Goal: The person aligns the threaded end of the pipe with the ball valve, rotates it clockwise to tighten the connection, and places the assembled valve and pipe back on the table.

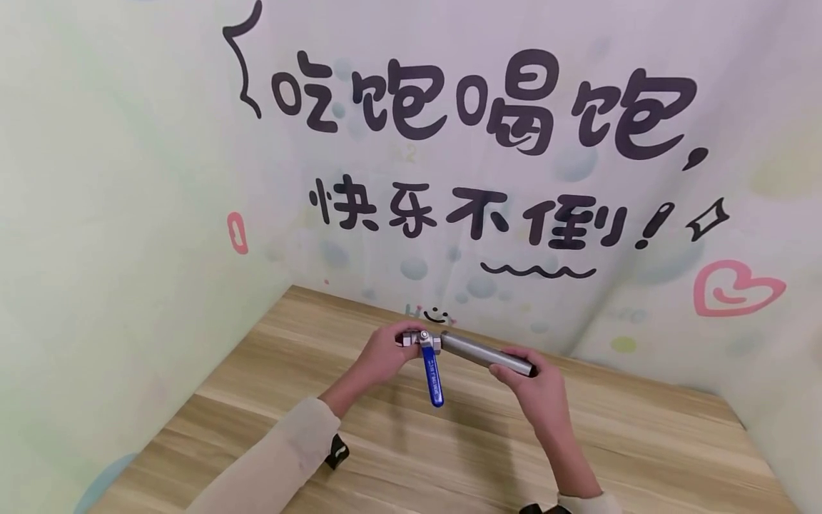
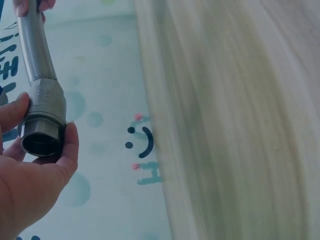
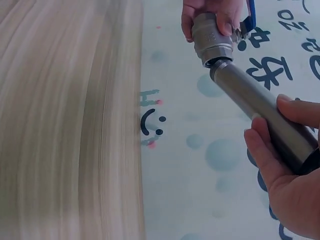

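Note:
My left hand [image 1: 383,355] grips a metal ball valve [image 1: 411,341] with a long blue lever handle [image 1: 434,378] that points down toward me. In the left wrist view the valve body [image 2: 46,102] shows its open threaded end, fingers and thumb around it. A steel pipe [image 1: 481,352] is held by my right hand [image 1: 538,385] near its far right end. In the right wrist view the threaded tip of the pipe [image 3: 260,102] meets the mouth of the valve [image 3: 212,40] at a slight angle. Both things are held up above the table.
Below the hands lies a wood-grain table [image 1: 270,400]. A pale printed curtain [image 1: 449,250] with dark lettering hangs right behind its back edge, and another pale sheet [image 1: 128,214] borders the left side. Black straps [image 1: 337,451] show at the sleeves.

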### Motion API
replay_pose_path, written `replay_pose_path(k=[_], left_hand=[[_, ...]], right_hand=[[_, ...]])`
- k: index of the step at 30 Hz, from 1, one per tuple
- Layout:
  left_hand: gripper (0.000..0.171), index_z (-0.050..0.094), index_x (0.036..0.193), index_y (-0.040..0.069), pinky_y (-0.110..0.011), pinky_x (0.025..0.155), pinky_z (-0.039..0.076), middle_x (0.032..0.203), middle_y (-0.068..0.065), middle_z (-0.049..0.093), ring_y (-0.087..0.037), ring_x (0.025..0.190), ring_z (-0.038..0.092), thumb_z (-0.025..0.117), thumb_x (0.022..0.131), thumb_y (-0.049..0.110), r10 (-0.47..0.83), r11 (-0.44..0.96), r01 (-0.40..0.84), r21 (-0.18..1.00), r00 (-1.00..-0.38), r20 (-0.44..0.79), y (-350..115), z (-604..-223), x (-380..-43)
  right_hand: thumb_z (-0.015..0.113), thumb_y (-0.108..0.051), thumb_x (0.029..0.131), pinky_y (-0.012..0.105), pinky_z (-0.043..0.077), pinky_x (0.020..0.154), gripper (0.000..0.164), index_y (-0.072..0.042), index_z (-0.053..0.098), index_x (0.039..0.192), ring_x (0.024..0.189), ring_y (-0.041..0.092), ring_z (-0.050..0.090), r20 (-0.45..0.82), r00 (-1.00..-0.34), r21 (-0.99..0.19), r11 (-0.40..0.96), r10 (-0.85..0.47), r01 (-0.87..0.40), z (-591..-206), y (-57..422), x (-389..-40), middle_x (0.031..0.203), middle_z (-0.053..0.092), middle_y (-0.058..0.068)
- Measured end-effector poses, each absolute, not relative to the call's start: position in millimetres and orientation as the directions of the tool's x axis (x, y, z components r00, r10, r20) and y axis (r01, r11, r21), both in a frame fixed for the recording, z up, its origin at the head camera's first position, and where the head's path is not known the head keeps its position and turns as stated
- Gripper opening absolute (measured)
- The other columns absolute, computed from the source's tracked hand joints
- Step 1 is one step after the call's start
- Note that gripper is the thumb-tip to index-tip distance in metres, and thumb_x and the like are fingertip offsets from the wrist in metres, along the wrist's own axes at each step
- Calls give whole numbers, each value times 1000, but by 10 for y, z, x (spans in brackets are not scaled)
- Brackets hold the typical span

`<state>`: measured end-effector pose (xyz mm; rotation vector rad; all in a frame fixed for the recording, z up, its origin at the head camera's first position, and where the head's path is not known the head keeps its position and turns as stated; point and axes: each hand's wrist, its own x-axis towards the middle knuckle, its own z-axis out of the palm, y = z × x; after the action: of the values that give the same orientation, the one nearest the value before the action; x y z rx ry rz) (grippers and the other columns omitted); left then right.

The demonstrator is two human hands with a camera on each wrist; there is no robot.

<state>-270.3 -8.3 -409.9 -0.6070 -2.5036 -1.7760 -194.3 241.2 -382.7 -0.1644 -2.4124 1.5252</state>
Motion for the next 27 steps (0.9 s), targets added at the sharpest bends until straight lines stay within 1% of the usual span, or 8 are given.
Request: replay_pose_path(k=[3,6,11,15,18,19,25,27], left_hand=[[29,70,116,13,-32,73,56,106,-10,70,-20,86,66,70,88,6,304,252,324,912,-921,243,-97,-4066,-2702],[31,70,118,11,-31,74,57,108,-13,70,-19,86,67,69,88,3,315,224,324,919,-917,246,-119,-4049,-2702],[32,68,120,7,-31,75,58,113,-17,68,-23,89,67,66,89,0,358,179,350,920,-894,270,-154,-4020,-2700],[34,68,122,11,-30,79,57,126,-15,63,-29,97,65,65,90,0,404,158,374,914,-869,286,-170,-4008,-2697],[36,67,123,14,-29,80,57,129,-13,62,-31,100,65,64,90,0,432,149,385,911,-854,290,-177,-4011,-2701],[36,67,123,14,-29,79,57,128,-13,62,-31,99,65,63,91,-1,440,145,388,910,-849,291,-179,-4013,-2704],[34,67,124,13,-26,67,54,123,-13,64,-19,81,61,62,92,2,483,159,405,900,-827,287,-202,-3963,-2728],[33,67,123,14,-26,62,51,120,-12,65,-17,75,58,62,92,5,489,165,417,894,-822,293,-214,-3948,-2734]], right_hand=[[83,-14,76,28,57,76,46,-2,66,117,86,13,66,95,-973,-972,229,211,-45,-3841,2471,-1965,98,66,7],[79,-3,78,34,58,82,49,8,59,121,87,18,70,64,-987,-997,53,149,-57,-3867,2527,-1990,97,65,7],[73,4,81,37,57,84,48,17,52,122,87,19,69,87,-994,-993,-75,68,-92,-3912,2606,-2030,98,64,6],[69,9,82,38,57,83,33,11,60,114,89,18,68,108,-994,-981,-161,9,-108,-3971,2679,-2057,101,63,6],[66,11,83,38,58,82,26,-1,68,105,89,19,67,123,-992,-971,-209,-39,-112,-4025,2731,-2075,102,63,5],[65,12,83,38,58,82,26,0,68,105,89,18,67,129,-990,-969,-219,-51,-115,-4038,2744,-2081,102,63,5],[63,13,84,38,58,81,26,3,66,108,88,19,68,163,-983,-969,-202,-85,-143,-4020,2790,-2121,100,65,5],[64,13,83,38,58,80,26,-1,69,105,88,20,68,170,-981,-969,-194,-89,-151,-4005,2782,-2125,100,64,5]])
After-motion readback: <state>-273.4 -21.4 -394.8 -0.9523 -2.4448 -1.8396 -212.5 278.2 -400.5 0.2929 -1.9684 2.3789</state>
